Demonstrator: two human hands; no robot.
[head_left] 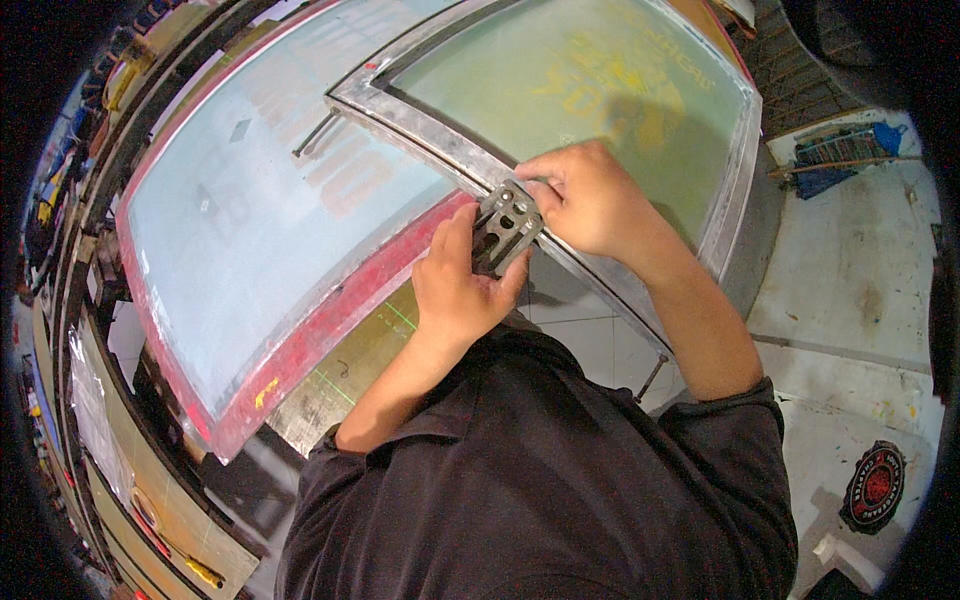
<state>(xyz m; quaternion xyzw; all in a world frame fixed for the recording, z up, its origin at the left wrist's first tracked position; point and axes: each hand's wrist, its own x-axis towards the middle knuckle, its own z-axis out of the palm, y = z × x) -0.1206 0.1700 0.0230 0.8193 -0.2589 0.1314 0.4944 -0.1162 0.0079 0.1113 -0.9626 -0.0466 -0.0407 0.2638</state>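
Observation:
A dark grey metal bracket (pixel 492 240) with several slots and round holes is in front of me, beside the near bar of a bare metal frame. My left hand (pixel 458 280) is closed around its left side and lower end, thumb against the right edge. At the bracket's upper right, the fingers of my right hand (pixel 585 195) are bent and pinched close to it; whether they also hold a small part there is hidden. The metal frame (pixel 645 318) carries a green mesh screen (pixel 490 85) with yellow marks.
A red-edged frame (pixel 330 310) with light blue mesh (pixel 240 250) lies at the left, partly beneath the metal frame. Thin rods (pixel 318 134) stick out from the metal frame. A yellow-handled tool (pixel 205 572) lies on a board at lower left. Blue cloth (pixel 850 155) is at far right.

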